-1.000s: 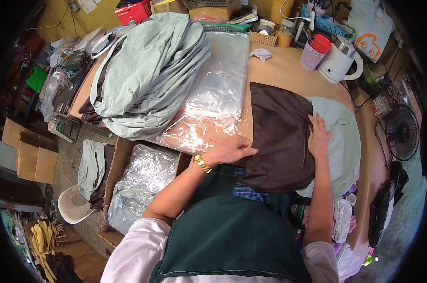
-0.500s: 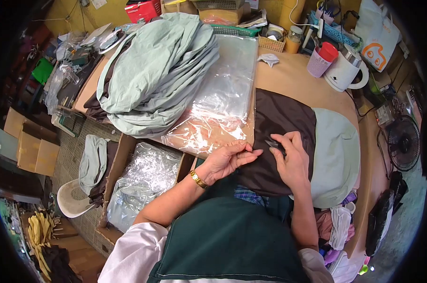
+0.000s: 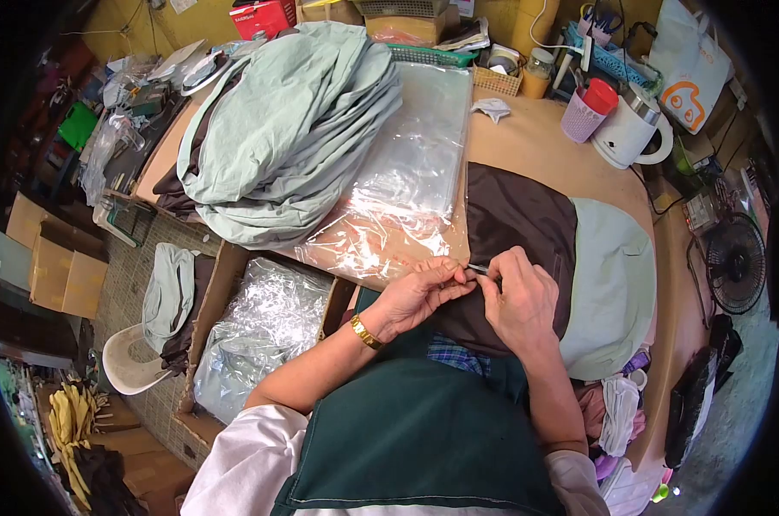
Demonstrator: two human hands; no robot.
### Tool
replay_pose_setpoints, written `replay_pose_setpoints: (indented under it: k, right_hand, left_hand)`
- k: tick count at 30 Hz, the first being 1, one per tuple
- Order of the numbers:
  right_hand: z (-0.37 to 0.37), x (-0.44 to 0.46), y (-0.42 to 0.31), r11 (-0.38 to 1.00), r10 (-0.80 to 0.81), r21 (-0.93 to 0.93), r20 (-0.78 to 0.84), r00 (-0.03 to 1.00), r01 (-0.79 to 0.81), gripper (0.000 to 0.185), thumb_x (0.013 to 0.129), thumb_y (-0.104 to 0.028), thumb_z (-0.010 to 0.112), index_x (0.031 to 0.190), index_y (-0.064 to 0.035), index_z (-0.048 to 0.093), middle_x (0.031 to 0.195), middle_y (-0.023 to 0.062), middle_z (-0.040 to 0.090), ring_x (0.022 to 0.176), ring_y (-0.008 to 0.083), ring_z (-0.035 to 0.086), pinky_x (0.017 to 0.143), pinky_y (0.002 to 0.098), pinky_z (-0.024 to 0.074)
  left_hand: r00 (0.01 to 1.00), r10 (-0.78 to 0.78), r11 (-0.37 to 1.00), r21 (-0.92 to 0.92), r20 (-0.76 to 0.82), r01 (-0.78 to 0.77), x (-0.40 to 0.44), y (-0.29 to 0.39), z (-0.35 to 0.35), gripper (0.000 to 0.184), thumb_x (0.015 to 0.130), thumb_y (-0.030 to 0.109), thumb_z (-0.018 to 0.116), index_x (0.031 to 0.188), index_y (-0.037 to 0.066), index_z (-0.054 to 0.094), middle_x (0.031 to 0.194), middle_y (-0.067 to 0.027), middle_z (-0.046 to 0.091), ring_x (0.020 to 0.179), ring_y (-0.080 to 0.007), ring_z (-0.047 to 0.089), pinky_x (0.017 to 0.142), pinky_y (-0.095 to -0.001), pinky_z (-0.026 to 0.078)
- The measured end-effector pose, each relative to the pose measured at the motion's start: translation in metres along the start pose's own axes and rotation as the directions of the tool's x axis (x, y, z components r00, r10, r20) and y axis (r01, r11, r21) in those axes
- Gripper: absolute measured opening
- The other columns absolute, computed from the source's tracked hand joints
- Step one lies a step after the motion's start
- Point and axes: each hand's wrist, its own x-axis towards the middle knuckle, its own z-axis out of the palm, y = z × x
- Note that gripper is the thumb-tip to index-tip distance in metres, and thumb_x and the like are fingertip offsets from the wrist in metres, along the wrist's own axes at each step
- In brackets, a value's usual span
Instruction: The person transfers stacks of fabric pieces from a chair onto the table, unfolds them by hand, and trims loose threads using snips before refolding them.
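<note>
My left hand (image 3: 425, 292), with a gold watch on its wrist, pinches something too small to make out over the dark brown cloth (image 3: 514, 206). Close beside it, my right hand (image 3: 523, 297) is closed around small dark thread snips (image 3: 479, 269). Their pointed tip reaches the left fingertips; the rest is mostly hidden in the palm. Under both hands lies the brown cloth, joined on its right by a pale green piece (image 3: 613, 284) with a curved edge. Whether a thread runs between the fingers cannot be seen.
A big heap of pale green cloth (image 3: 286, 129) and clear plastic bags (image 3: 415, 138) lie to the left. A carton of plastic bags (image 3: 264, 318) stands below the table edge. Toward the back right are a white kettle (image 3: 621, 138), a cup (image 3: 583, 119) and a fan (image 3: 736, 261).
My right hand has moved left with the snips, bringing their tip to the left fingertips. My left hand has stayed nearly in place, its fingers pinched closer together.
</note>
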Motion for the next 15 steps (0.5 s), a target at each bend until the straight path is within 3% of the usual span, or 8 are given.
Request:
replay_pose_setpoints:
  k: [10,12,15]
  right_hand:
    - [0.001,-0.001,0.001,1.0,-0.002,-0.017,-0.042,0.999,0.001,0.031,0.066,-0.002,0.076,0.08,-0.0073,0.049,0.076,0.0069,0.05,0.062,0.0272,0.055,0.056,0.037,0.0419]
    - [0.003,-0.003,0.003,1.0,-0.008,-0.016,-0.022,1.0,0.008,0.029,0.067,-0.004,0.076,0.08,-0.0085,0.05,0.077,0.0059,0.05,0.063,0.0256,0.056,0.057,0.0362,0.0419]
    - [0.0,-0.003,0.001,1.0,0.012,-0.026,-0.063,0.998,-0.014,0.029,0.067,-0.004,0.076,0.079,-0.0084,0.05,0.077,0.0058,0.05,0.063,0.0257,0.056,0.057,0.0359,0.0416]
  left_hand:
    - [0.999,0.001,1.0,0.006,0.041,-0.001,-0.002,-0.002,0.004,0.023,0.101,0.017,0.05,0.09,-0.001,0.061,0.106,-0.0096,0.061,0.111,-0.0181,0.058,0.103,-0.0317,0.047]
    - [1.0,0.0,1.0,0.027,0.024,-0.001,-0.003,-0.001,0.01,0.022,0.097,0.017,0.057,0.087,-0.002,0.064,0.107,-0.0075,0.06,0.111,-0.0212,0.06,0.105,-0.0372,0.046]
    - [1.0,0.003,1.0,-0.006,-0.023,-0.003,-0.005,0.001,0.015,0.02,0.096,0.015,0.057,0.086,-0.002,0.064,0.107,-0.0076,0.06,0.11,-0.0208,0.06,0.105,-0.0381,0.046]
